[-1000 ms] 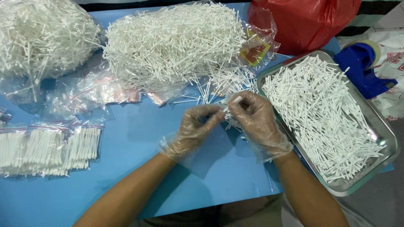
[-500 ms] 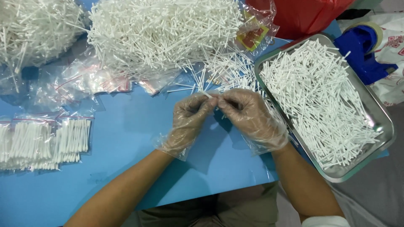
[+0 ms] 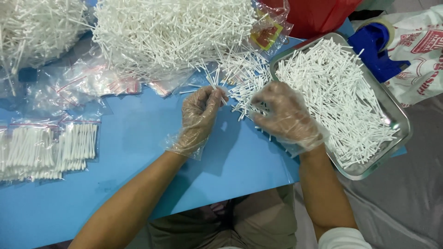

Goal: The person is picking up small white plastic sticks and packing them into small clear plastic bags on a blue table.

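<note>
Blue worktop (image 3: 138, 152) carries heaped white cotton swabs (image 3: 170, 32); left hand (image 3: 199, 117), in clear plastic glove, pinches a few white swabs (image 3: 213, 80); gloved right hand (image 3: 286, 117) curls over scattered loose swabs (image 3: 249, 90), grip hidden; metal tray (image 3: 397, 115) beside it.

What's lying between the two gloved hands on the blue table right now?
In the head view, a loose scatter of white cotton swabs lies on the blue table between the left hand and the right hand.

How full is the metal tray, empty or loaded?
Loaded. White swabs cover most of the metal tray; only bare strips along its near rim show.
</note>
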